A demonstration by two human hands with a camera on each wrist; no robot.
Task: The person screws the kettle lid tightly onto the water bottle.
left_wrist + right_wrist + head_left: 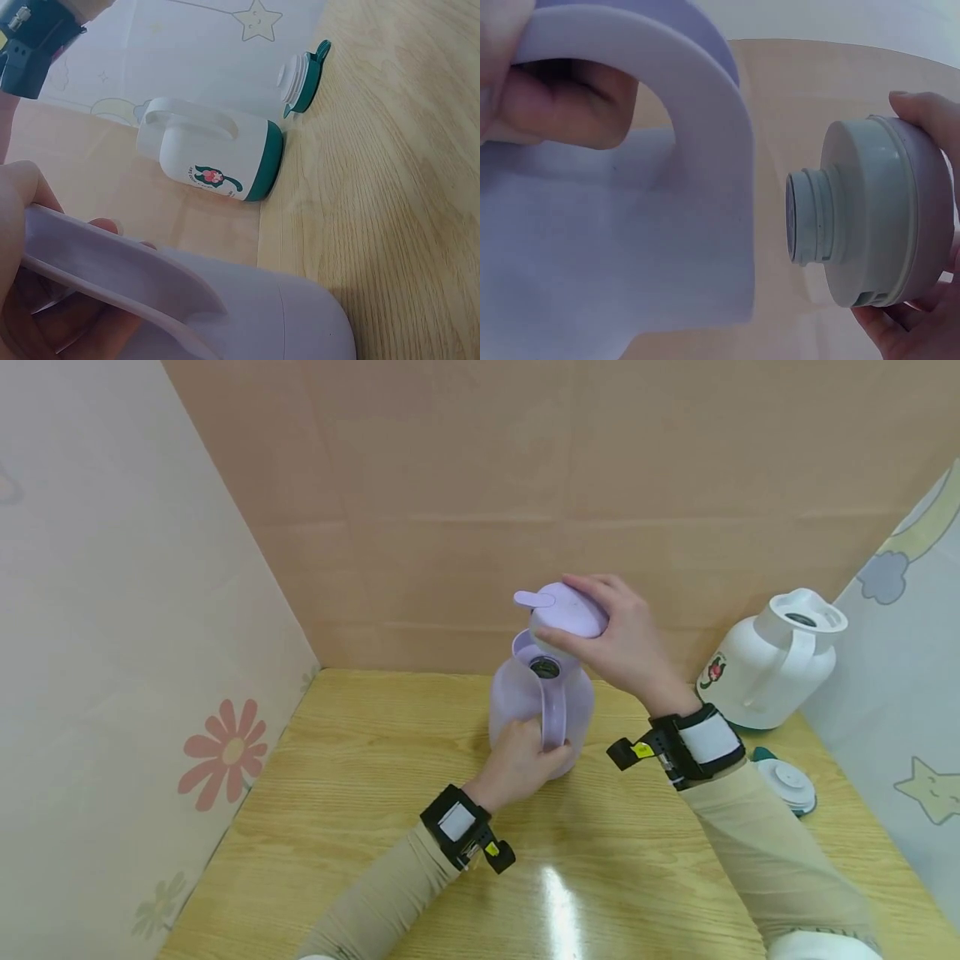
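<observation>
Lilac jug handle [705, 150] gripped by fingers [562, 105], right hand [922, 225] holding lid [870, 210] apart, perhaps just lifted clear.

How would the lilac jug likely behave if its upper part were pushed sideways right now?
The lilac jug looks like rigid moulded plastic, so it should keep its shape. It stands tall on a smooth wooden table, so it might slide or tip, though the left hand gripping its handle probably steadies it. With the lid lifted off in the right hand, any contents could spill.
</observation>
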